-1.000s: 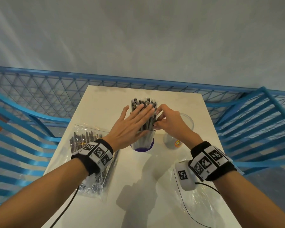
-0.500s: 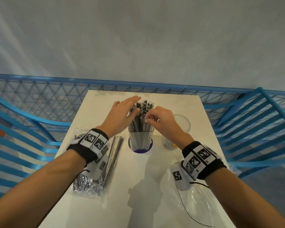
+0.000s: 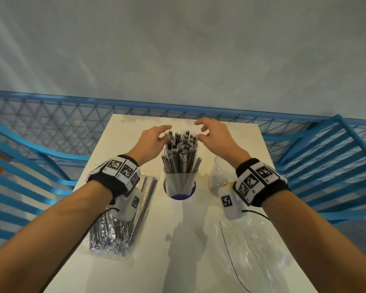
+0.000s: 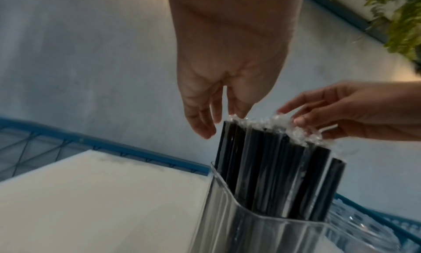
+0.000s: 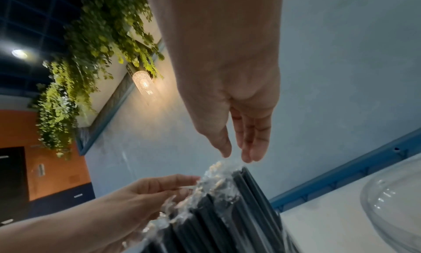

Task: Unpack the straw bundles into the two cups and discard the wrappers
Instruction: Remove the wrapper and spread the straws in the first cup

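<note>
Straws upright in cup, hands alongside

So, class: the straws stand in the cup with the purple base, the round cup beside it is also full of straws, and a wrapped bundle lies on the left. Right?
Not quite. The round cup holds no straws in the head view. The straws do stand in the cup with the purple base, and the wrapped bundle lies on the left.

Soft overhead light, arm shadows on the table; wrist views dim, perhaps motion-blurred, edges warped
</note>
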`<state>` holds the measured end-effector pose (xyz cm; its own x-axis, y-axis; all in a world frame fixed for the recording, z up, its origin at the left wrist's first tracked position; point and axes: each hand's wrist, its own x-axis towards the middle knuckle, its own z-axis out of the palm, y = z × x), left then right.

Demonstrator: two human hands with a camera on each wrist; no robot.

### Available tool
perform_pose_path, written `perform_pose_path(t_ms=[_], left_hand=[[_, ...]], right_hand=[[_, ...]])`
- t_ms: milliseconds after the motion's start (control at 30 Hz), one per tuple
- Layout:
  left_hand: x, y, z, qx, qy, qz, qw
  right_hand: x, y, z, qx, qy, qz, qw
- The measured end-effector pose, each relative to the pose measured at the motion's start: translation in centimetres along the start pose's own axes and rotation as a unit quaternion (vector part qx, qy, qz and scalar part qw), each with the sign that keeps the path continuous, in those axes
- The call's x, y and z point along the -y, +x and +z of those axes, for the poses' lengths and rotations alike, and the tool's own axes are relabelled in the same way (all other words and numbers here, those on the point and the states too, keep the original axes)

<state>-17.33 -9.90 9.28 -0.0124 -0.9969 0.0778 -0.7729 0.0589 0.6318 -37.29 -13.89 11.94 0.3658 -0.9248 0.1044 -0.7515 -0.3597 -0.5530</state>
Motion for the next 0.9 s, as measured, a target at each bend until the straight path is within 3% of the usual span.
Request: perform_pose_path(t_ms=[133,267,467,667,733,833,900], left_hand=[[-0.1,0.9,0.2,0.023,-0.052,-0.012,0.998],[0.1,1.3,-0.4,0.005,-0.025,0.001,1.000],[-0.1,1.0,-0.2,-0.074,-0.021,0.023,0.997],[0.1,0.6,0.1,0.043,0.019,0.037,0.998],[-0.2,0.4,-0.1,0.017,0.016,0.047,0.999],[-1.3,-0.5,-0.3,-0.060,-0.002,0.117,0.991],[-1.8,-1.0,0.2,-0.036,0.054,0.189,0.980]], right_hand=[[-0.5,0.9,1.6,0.123,-0.024,-0.030,0.992],[-1.2,1.1,1.6,0.092,-0.008,-0.032,0.995],[-1.3,1.4,0.7,0.035,0.076,-0.022,0.996],[-1.6,1.0,1.4,0.128,0.005,-0.040,0.991],[-1.6,1.0,1.1,0.136,0.011,-0.035,0.990],[-1.8,1.1,0.1,0.089,0.029,-0.017,0.996],[-1.5,0.8,-0.7,0.053,0.039,-0.023,0.998]])
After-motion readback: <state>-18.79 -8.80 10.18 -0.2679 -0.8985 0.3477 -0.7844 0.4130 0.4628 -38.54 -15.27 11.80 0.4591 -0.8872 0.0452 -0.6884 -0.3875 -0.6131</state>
